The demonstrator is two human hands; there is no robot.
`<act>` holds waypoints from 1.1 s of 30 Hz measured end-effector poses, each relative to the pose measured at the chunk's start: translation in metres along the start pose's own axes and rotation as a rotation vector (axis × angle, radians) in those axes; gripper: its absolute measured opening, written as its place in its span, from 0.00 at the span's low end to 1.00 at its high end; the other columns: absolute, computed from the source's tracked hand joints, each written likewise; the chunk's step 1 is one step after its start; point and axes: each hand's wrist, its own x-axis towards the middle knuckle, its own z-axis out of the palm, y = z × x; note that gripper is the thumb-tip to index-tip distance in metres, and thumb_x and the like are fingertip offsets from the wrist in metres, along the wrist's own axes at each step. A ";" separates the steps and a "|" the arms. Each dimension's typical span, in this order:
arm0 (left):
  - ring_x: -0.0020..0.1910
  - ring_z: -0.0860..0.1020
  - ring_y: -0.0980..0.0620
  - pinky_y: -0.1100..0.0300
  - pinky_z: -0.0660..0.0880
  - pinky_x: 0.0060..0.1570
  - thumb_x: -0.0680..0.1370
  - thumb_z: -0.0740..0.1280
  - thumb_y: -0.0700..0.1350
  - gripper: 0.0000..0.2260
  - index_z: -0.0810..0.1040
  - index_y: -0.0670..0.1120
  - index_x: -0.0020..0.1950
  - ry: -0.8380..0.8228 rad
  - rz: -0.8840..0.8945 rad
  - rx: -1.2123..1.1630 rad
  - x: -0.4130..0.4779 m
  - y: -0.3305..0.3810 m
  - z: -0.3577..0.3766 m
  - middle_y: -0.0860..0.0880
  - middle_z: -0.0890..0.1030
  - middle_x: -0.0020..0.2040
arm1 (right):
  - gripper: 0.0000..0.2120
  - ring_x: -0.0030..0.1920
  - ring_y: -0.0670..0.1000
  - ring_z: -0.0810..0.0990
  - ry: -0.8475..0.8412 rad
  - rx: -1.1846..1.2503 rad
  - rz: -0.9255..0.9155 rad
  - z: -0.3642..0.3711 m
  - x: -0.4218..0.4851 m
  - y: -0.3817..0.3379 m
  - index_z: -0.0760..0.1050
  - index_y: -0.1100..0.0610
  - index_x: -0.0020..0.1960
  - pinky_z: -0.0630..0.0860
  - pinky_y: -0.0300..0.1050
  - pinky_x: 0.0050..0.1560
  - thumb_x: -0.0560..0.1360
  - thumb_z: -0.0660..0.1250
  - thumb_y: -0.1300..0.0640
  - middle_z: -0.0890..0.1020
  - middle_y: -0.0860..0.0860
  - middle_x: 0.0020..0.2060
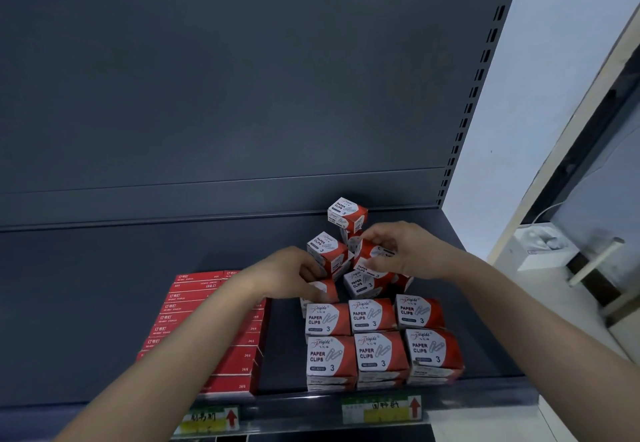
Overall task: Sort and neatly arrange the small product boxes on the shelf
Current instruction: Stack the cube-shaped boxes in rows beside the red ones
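Observation:
Red-and-white paper clip boxes (372, 315) stand in neat stacked rows at the front right of the dark shelf (121, 268). Behind them lies a loose heap of the same boxes (327, 249), one perched on top (347, 214). My left hand (287, 277) grips a paper clip box (325, 290) at the left of the heap. My right hand (398, 251) pinches another box (375, 251) in the middle of the heap, fingers curled over it. Flat red staple boxes (194, 306) are stacked in rows to the left, partly hidden by my left forearm.
The shelf's back panel (242, 95) rises behind the heap. Price labels with red arrows (381, 408) sit on the front rail. A slotted upright (478, 88) bounds the shelf on the right, with a wall and a white object beyond. Bare shelf lies at the far left.

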 end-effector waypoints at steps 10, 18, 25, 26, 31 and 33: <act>0.42 0.79 0.53 0.58 0.77 0.50 0.70 0.73 0.36 0.08 0.77 0.47 0.40 0.100 0.005 -0.218 0.006 0.001 0.008 0.49 0.81 0.41 | 0.19 0.56 0.47 0.77 -0.001 0.031 0.004 0.000 0.000 0.005 0.72 0.50 0.62 0.76 0.45 0.59 0.73 0.68 0.49 0.78 0.47 0.58; 0.34 0.81 0.52 0.60 0.81 0.39 0.68 0.76 0.38 0.07 0.80 0.40 0.42 0.111 -0.086 -0.213 -0.001 0.003 0.008 0.47 0.80 0.36 | 0.20 0.57 0.46 0.77 -0.006 0.066 -0.026 -0.001 0.000 -0.002 0.71 0.49 0.64 0.77 0.45 0.59 0.73 0.69 0.50 0.78 0.46 0.58; 0.34 0.82 0.48 0.56 0.81 0.42 0.77 0.66 0.49 0.11 0.78 0.40 0.42 0.246 -0.118 -0.488 -0.007 0.007 -0.010 0.42 0.82 0.39 | 0.21 0.51 0.42 0.79 0.001 0.072 -0.096 0.014 -0.002 -0.026 0.73 0.49 0.58 0.77 0.36 0.53 0.68 0.73 0.47 0.79 0.42 0.51; 0.35 0.82 0.48 0.57 0.81 0.41 0.77 0.66 0.51 0.13 0.79 0.40 0.44 0.221 -0.122 -0.514 -0.010 0.009 -0.010 0.41 0.83 0.40 | 0.20 0.50 0.41 0.79 -0.002 0.064 -0.116 0.016 -0.001 -0.029 0.73 0.49 0.57 0.77 0.35 0.51 0.68 0.74 0.48 0.79 0.41 0.49; 0.38 0.82 0.50 0.59 0.82 0.43 0.75 0.69 0.47 0.11 0.81 0.40 0.51 0.114 -0.074 -0.642 -0.020 0.015 -0.007 0.42 0.84 0.44 | 0.17 0.42 0.38 0.77 0.022 0.027 -0.247 0.025 0.003 -0.045 0.76 0.52 0.55 0.74 0.32 0.42 0.68 0.74 0.51 0.77 0.39 0.42; 0.40 0.81 0.49 0.63 0.81 0.39 0.74 0.70 0.42 0.08 0.81 0.40 0.51 0.120 -0.057 -0.712 -0.022 0.014 -0.008 0.41 0.83 0.45 | 0.18 0.44 0.37 0.78 0.035 0.057 -0.236 0.024 0.003 -0.047 0.76 0.51 0.56 0.75 0.31 0.46 0.68 0.74 0.50 0.78 0.39 0.44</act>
